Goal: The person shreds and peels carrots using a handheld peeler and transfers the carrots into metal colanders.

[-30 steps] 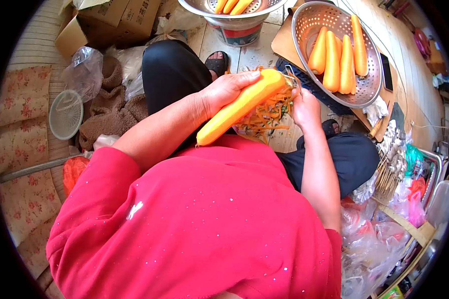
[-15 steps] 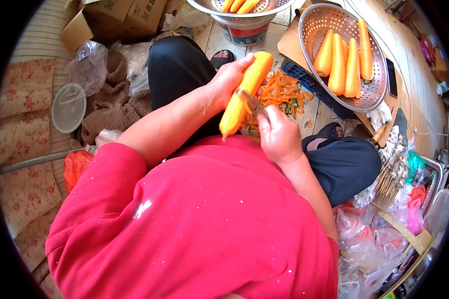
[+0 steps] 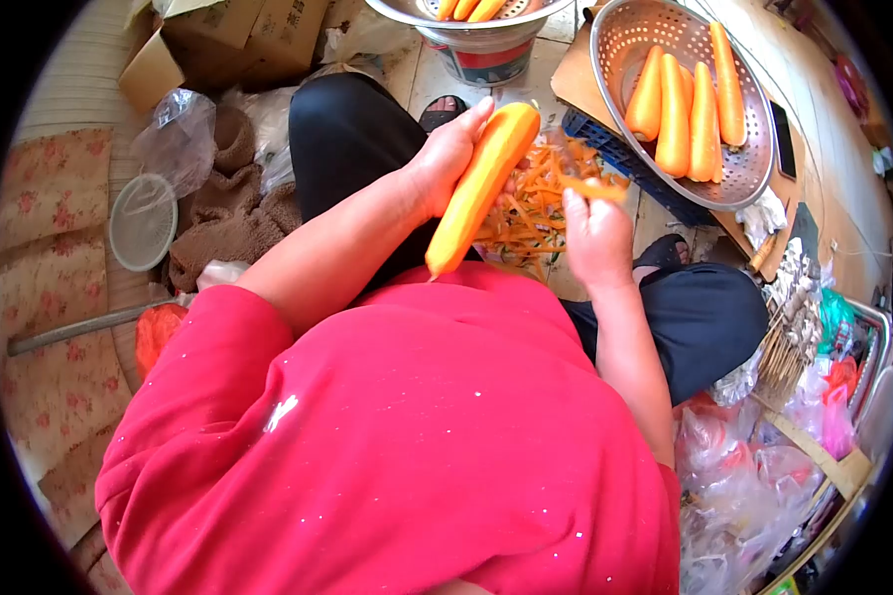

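One carrot (image 3: 482,190), one peeler (image 3: 570,169).
The left hand (image 3: 449,159) is wrapped around the tilted carrot; the right hand (image 3: 601,236), closed, grips the blurred peeler near orange peelings (image 3: 526,210).

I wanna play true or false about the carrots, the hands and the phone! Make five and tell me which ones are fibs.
1. The left hand is holding a carrot. True.
2. The phone is inside the colander on the board. False: it lies on the board, beside the colander.
3. Orange peelings show between the two hands. True.
4. The carrots in that colander are purple. False: they are orange.
5. The shirt is red. True.
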A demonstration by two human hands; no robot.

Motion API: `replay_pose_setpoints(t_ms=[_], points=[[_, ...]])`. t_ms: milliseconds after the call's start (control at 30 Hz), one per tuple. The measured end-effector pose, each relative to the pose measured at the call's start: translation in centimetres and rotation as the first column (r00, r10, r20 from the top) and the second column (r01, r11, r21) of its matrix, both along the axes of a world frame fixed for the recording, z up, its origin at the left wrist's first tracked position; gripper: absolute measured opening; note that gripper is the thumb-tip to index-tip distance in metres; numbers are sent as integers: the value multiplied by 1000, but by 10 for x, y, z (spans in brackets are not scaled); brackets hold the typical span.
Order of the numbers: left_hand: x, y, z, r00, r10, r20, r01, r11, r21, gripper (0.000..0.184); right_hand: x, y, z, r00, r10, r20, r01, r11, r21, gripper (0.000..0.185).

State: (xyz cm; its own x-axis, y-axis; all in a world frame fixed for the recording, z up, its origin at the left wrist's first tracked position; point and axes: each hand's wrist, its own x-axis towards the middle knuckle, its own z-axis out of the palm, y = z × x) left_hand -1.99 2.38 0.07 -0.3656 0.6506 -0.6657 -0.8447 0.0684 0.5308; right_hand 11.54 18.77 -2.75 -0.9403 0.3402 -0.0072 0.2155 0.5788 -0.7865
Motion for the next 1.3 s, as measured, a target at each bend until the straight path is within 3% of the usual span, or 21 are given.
replay_pose_setpoints(t_ms=[67,167,333,467,567,700,833,900,967,1033,1100,1167,1233,1300], points=[[-4,6,-4,984,175,-26,-177,975,-135,53,9,-19,19,992,112,-67,-115,992,-45,16],[-15,4,-24,963,252,99,-253,967,2,52,17,-34,27,958,246,-149,-252,967,-26,13],[-13,10,-21,950,303,73,-299,952,-59,52,19,-41,34,911,347,-223,-348,937,33,15],[-6,8,-19,967,246,63,-242,968,-67,51,17,-40,27,929,339,-147,-328,940,96,15],[5,12,-22,994,108,-7,-107,969,-222,53,4,-25,7,992,125,13,-126,988,86,15],[3,5,-12,993,-121,-10,119,989,-82,56,-7,-1,-5,996,92,21,-94,990,106,23],[1,4,-7,989,-130,65,135,988,-72,56,-15,3,-3,999,-36,15,35,998,48,28],[5,2,-8,989,-140,40,143,986,-85,55,-11,5,-5,997,-28,78,22,997,76,29],[12,-1,-6,990,-140,21,142,986,-92,55,-14,22,-21,941,-124,315,116,992,44,33],[14,-4,1,972,-228,-48,230,972,42,53,-13,31,-28,949,-138,282,139,990,16,33],[10,-4,1,975,-217,-56,219,974,48,54,-17,29,-25,969,-123,217,127,992,-5,32],[12,-2,7,983,-139,-121,121,982,-142,53,-11,20,-15,979,-116,166,123,992,-30,32],[11,-2,4,973,-156,-167,139,984,-110,48,-4,6,2,995,-57,77,64,994,-88,29],[15,3,6,897,-270,-351,222,960,-171,46,3,-6,4,999,42,24,-41,999,-13,26]])
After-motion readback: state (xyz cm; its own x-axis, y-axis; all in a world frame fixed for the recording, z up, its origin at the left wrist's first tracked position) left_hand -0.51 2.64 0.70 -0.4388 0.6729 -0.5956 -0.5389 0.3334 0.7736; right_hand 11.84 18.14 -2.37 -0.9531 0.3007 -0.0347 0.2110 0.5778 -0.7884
